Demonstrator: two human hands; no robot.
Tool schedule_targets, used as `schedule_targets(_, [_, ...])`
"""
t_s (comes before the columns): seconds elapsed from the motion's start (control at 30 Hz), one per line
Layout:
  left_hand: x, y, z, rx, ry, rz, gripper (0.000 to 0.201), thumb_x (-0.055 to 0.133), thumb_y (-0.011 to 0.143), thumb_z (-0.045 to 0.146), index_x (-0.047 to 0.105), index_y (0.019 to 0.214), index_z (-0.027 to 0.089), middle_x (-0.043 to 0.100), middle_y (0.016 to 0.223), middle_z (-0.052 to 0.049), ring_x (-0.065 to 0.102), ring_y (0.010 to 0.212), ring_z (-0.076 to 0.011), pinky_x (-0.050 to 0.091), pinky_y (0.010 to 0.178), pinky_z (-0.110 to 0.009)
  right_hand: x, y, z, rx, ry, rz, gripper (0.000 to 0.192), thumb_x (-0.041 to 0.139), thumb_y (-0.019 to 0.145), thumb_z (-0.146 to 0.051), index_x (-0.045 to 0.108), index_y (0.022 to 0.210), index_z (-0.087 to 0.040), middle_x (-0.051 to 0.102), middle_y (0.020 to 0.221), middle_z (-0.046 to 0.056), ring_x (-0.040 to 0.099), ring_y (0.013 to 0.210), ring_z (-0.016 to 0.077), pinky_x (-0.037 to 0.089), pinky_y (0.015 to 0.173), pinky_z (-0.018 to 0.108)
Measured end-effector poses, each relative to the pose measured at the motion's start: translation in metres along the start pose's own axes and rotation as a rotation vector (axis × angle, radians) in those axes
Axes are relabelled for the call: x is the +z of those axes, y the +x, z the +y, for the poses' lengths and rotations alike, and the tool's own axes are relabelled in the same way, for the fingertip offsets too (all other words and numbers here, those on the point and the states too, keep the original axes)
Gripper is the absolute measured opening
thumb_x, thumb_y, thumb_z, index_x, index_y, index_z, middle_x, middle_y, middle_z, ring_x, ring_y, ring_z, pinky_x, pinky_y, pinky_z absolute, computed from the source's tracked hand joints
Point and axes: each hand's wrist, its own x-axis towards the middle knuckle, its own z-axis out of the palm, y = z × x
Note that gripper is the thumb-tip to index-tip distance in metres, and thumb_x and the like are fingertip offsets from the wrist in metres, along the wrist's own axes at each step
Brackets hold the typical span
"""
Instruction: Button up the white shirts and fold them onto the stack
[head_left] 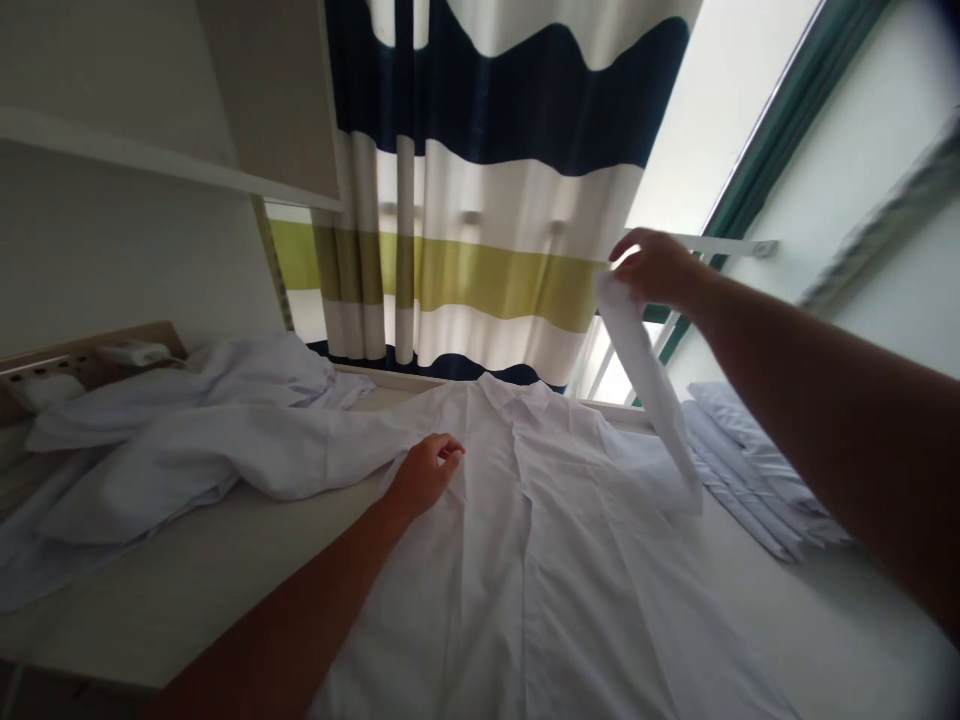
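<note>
Nearest to me, my left forearm runs up from the bottom edge toward the middle of the view. My left hand [427, 468] lies knuckles up on the shirt [540, 560], its fingers curled loosely under and pressing on the cloth near the left shoulder; they close on nothing that I can make out. The shirt is white, spread flat and front up on the table [187, 590], its placket running straight away from me to the collar at the far edge.

My right arm comes in from the lower right, much closer to the camera, and reaches up and forward. My right hand [654, 268] is raised well above the table, fingers and thumb pinched shut on the end of the sleeve [651, 385]. The sleeve hangs from that pinch as a narrow flat strip, slanting down and rightward to the shirt's right shoulder.

To the left of the shirt lies a heap [187, 440] of rumpled white garments, touching the shirt's left side. To the right, just beside the hanging sleeve, sits a stack [757, 470] of folded white pieces.

Farther off, a headboard [82, 360] at the left carries a white block I cannot identify. Behind everything hangs a curtain [487, 200] banded in navy, white and yellow-green, with a bright window [720, 110] and its green frame to the right.

I can read no label, brand or writing anywhere.
</note>
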Motion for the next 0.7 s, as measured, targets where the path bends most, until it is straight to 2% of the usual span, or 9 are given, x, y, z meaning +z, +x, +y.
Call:
schedule_targets(0.1, [-0.007, 0.007, -0.015, -0.088, -0.023, 0.084, 0.017, 0.052, 0.087, 0.023, 0.068, 0.087, 0.019, 0.07, 0.091, -0.004, 0.064, 0.085, -0.0182, 0.047, 0.081, -0.03, 0.078, -0.01, -0.04, -0.122, -0.061, -0.114, 0.027, 0.055, 0.086, -0.005, 0.063, 0.111, -0.009, 0.069, 0.097, 0.01, 0.062, 0.073, 0.0138, 0.051, 0.071, 0.03])
schedule_targets(0.17, [-0.009, 0.009, -0.021, -0.114, -0.021, 0.129, 0.015, 0.052, 0.085, 0.02, 0.067, 0.085, 0.019, 0.07, 0.088, -0.004, 0.063, 0.081, -0.017, 0.047, 0.08, -0.029, 0.13, -0.027, -0.063, -0.178, -0.068, -0.161, 0.028, 0.059, 0.084, -0.009, 0.063, 0.111, -0.017, 0.069, 0.096, 0.009, 0.063, 0.079, 0.0193, 0.052, 0.075, 0.035])
schedule_targets(0.27, [-0.008, 0.011, -0.025, -0.121, -0.016, 0.169, 0.013, 0.053, 0.083, 0.017, 0.066, 0.083, 0.018, 0.069, 0.088, -0.004, 0.061, 0.08, -0.0159, 0.046, 0.079, -0.029, 0.193, -0.066, -0.093, -0.257, -0.1, -0.321, 0.025, 0.057, 0.092, -0.029, 0.057, 0.116, -0.023, 0.069, 0.102, 0.01, 0.065, 0.085, 0.0257, 0.051, 0.077, 0.04])
schedule_targets(0.33, [-0.007, 0.01, -0.026, -0.115, -0.013, 0.172, 0.014, 0.052, 0.082, 0.015, 0.066, 0.083, 0.018, 0.068, 0.088, -0.004, 0.06, 0.081, -0.0159, 0.045, 0.079, -0.028, 0.218, -0.09, -0.104, -0.315, -0.065, -0.419, 0.036, 0.053, 0.094, -0.049, 0.054, 0.119, -0.024, 0.069, 0.107, 0.011, 0.065, 0.09, 0.0288, 0.05, 0.077, 0.041])
schedule_targets(0.43, [-0.006, 0.009, -0.024, -0.087, 0.018, 0.135, 0.015, 0.052, 0.082, 0.013, 0.066, 0.082, 0.018, 0.067, 0.085, -0.003, 0.059, 0.08, -0.016, 0.045, 0.076, -0.027, 0.227, -0.105, -0.097, -0.32, 0.02, -0.437, 0.046, 0.043, 0.095, -0.063, 0.056, 0.115, -0.024, 0.07, 0.107, 0.011, 0.066, 0.093, 0.0283, 0.049, 0.076, 0.038])
schedule_targets(0.5, [-0.006, 0.007, -0.02, -0.04, 0.054, 0.093, 0.014, 0.051, 0.083, 0.015, 0.065, 0.08, 0.019, 0.065, 0.081, -0.002, 0.058, 0.076, -0.0157, 0.044, 0.073, -0.027, 0.22, -0.104, -0.072, -0.277, 0.063, -0.393, 0.045, 0.042, 0.096, -0.063, 0.06, 0.108, -0.023, 0.071, 0.103, 0.01, 0.067, 0.088, 0.0257, 0.048, 0.074, 0.035])
schedule_targets(0.6, [-0.006, 0.002, -0.011, 0.02, 0.101, 0.053, 0.015, 0.05, 0.086, 0.018, 0.062, 0.077, 0.019, 0.063, 0.078, -0.002, 0.056, 0.073, -0.0155, 0.043, 0.07, -0.027, 0.197, -0.103, -0.007, -0.174, 0.1, -0.28, 0.039, 0.046, 0.095, -0.057, 0.063, 0.099, -0.022, 0.072, 0.099, 0.008, 0.068, 0.08, 0.0221, 0.047, 0.071, 0.032])
schedule_targets(0.7, [-0.005, -0.005, 0.004, 0.047, 0.127, 0.022, 0.016, 0.05, 0.087, 0.019, 0.061, 0.076, 0.019, 0.063, 0.08, -0.002, 0.056, 0.074, -0.0157, 0.042, 0.071, -0.027, 0.168, -0.119, 0.071, -0.005, 0.093, -0.177, 0.035, 0.049, 0.093, -0.054, 0.064, 0.097, -0.022, 0.072, 0.096, 0.007, 0.068, 0.079, 0.0224, 0.047, 0.069, 0.032])
